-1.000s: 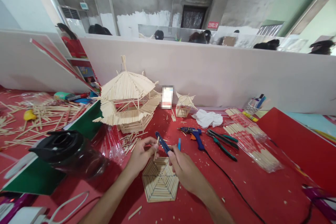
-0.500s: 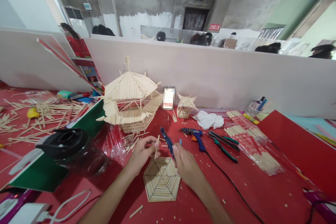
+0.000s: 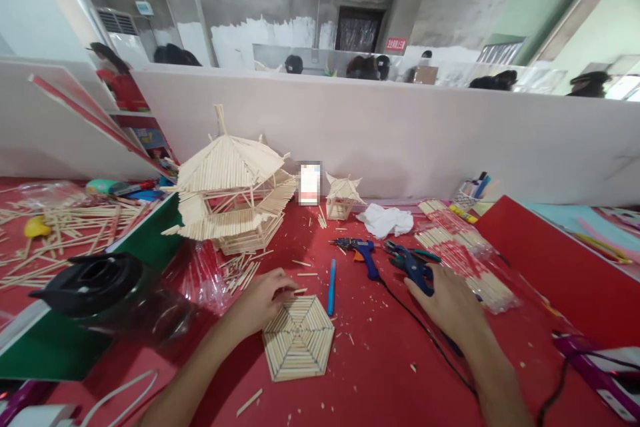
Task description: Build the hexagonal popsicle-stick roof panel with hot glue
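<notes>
Just above the hexagonal panel of wooden sticks (image 3: 299, 343), my left hand (image 3: 267, 300) is closed with its fingers curled around a short wooden stick (image 3: 300, 291), which mostly hides behind them. My right hand (image 3: 453, 300) reaches over to the right and grips the blue-handled pliers (image 3: 419, 272). Those pliers lie across the green-handled pliers (image 3: 431, 255), whose lower part my hand covers. A blue pen (image 3: 332, 287) lies beside the panel. The blue glue gun (image 3: 364, 255) rests to the left of the pliers.
A large stick pavilion (image 3: 233, 193) and a small one (image 3: 343, 197) stand at the back. White tissue (image 3: 386, 220) and bagged sticks (image 3: 460, 260) lie to the right. A dark bottle (image 3: 120, 300) stands left. The glue gun's cord (image 3: 430, 333) crosses the table.
My right hand has carried the blue-handled pliers rightward, from above the panel onto the green-handled pair. The blue pen is now fully visible. My left hand has lowered the stick toward the panel's top edge.
</notes>
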Available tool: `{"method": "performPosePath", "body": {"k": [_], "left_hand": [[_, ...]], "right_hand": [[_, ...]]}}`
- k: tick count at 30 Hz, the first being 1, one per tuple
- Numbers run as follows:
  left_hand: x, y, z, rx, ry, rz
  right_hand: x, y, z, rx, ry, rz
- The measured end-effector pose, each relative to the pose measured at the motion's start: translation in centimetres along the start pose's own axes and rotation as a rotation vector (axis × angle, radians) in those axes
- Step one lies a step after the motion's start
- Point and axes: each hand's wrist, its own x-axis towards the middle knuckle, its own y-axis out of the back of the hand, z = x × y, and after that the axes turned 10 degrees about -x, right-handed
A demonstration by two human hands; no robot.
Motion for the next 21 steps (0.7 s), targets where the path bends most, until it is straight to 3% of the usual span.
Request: {"method": "performPosePath", "body": {"k": [3,7,10,11,14,16,18,21], "left_hand": [[0.3,-0.7,-0.3,0.042,-0.007,-0.026],[0.7,-1.4,-0.6,0.042,-0.045,-0.025],[0.8,-1.7,-0.8,0.049,-0.068,-0.028],[0.8,-1.7,-0.8,0.051,-0.072,-0.029],[0.8,-1.8,-0.8,0.046,-0.093,-0.024],[0.8,-1.9,-0.8,0.047,-0.112,-0.011],[0.7,-1.9,-0.8,0.056,-0.121,-0.005],[0.6,-1.9,-0.8,0.063,-0.11,-0.015]], "right_hand": [[-0.1,-1.1,1.1,-0.074,0.041,-0.056],[-0.2,-1.1,0.0,-0.123,0.05,-0.032],[-0.4,0.5,-3.1,-0.044,0.057,0.021],[-0.5,1.2,-4.5,0.033,0.118,0.002],[-1.0,3.0,-9.5,0.246,0.34,-0.127],[-1.4,3.4,-12.4,0.253,0.438,-0.219],[-1.5,3.3,-14.1,0.215,0.467,-0.289],[-1.0,2.9,-14.2,0.132,0.395,-0.361]]}}
